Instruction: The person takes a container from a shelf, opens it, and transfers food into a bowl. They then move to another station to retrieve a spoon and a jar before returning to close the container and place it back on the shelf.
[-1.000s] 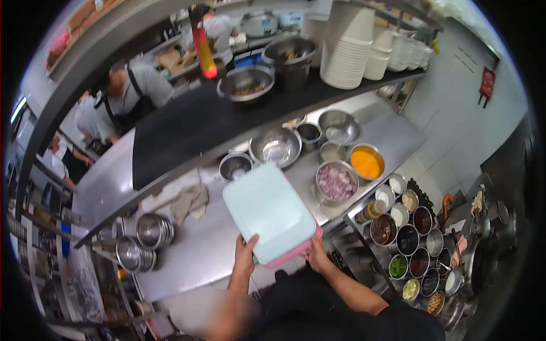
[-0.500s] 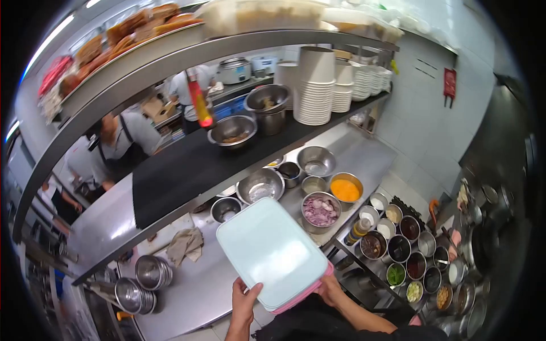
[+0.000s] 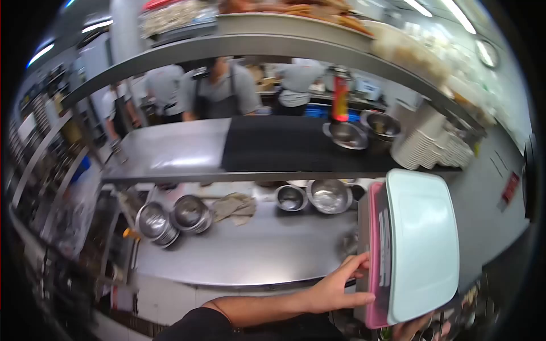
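Two stacked plastic food containers stand at the right, tilted so their lids face sideways. The outer one has a pale blue lid (image 3: 425,244); behind it is a pink lid (image 3: 373,256) on the other container. My left hand (image 3: 335,288) presses its fingers and thumb against the stack's left side, by the pink rim. Under the lower edge, my right hand (image 3: 412,327) supports the stack, its fingers mostly hidden by the containers.
A steel counter (image 3: 256,250) lies in front, with stacked metal bowls (image 3: 156,223), a crumpled cloth (image 3: 235,208) and more steel bowls (image 3: 330,196). Above runs a shelf with a black mat (image 3: 278,145) and stacked white bowls (image 3: 418,149). Several people (image 3: 213,91) stand beyond.
My view has swung left. The containers, held in both hands, now appear farther right and tipped more upright. The pink lid's side has turned into view.
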{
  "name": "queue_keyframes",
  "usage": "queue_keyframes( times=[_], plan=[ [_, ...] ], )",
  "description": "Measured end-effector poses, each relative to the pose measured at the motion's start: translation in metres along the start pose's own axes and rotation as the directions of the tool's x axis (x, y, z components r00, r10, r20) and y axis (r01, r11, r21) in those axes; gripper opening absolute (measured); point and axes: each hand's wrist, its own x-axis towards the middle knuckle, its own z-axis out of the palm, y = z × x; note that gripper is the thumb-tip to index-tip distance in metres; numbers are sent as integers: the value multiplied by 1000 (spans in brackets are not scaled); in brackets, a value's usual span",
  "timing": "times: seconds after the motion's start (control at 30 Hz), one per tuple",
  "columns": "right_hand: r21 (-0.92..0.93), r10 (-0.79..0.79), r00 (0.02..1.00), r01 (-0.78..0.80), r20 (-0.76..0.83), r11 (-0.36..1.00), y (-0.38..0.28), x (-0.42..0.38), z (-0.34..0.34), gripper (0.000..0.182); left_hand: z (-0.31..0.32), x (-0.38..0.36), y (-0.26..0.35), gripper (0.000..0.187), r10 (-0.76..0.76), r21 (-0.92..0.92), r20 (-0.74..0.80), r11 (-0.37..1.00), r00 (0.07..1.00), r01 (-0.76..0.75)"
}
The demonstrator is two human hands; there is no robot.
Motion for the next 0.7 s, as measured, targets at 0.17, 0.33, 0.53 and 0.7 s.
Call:
queue_keyframes(
  times=[0.17,0.33,0.53,0.7],
  plan=[
    [-308,-358,912,406,202,861,-130,13,12,64,47,77,48,98,121,-187,229,979,966,-79],
    [-258,-412,843,508,346,822,-226,49,92,53,101,166,103,81,241,-240,335,957,911,-165],
    [-359,-288,803,513,522,780,-329,122,188,46,149,288,167,37,322,-317,373,926,870,-207],
    [-397,-445,815,573,372,717,-375,194,270,67,173,394,219,39,349,-314,246,911,904,-266]
  ],
)
